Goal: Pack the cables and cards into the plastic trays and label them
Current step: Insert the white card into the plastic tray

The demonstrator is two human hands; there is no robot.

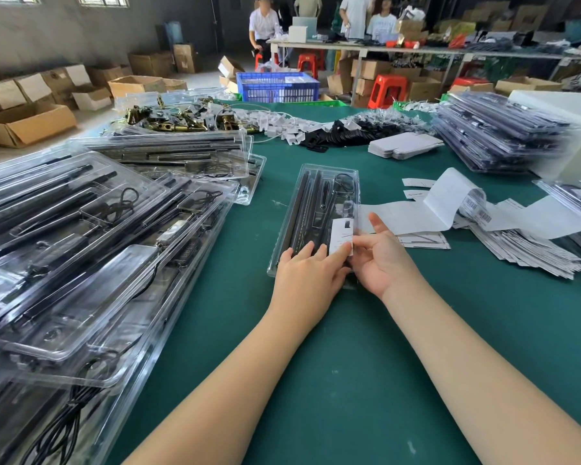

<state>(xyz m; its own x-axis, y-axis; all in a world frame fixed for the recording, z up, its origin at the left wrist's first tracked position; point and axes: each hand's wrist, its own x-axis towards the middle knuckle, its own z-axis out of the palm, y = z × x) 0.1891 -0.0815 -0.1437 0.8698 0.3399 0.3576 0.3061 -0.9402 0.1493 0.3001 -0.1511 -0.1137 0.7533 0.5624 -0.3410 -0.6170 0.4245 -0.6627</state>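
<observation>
Where fingers (pixel 341 255) meet, card (pixel 341 237) on tray (pixel 316 209).

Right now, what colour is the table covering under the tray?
Dark green table covering, seen clearly in the head view.

The tray's (pixel 316 209) near end lies hidden under both hands (pixel 307 275); print on the white card (pixel 341 236) is too small to read.
</observation>
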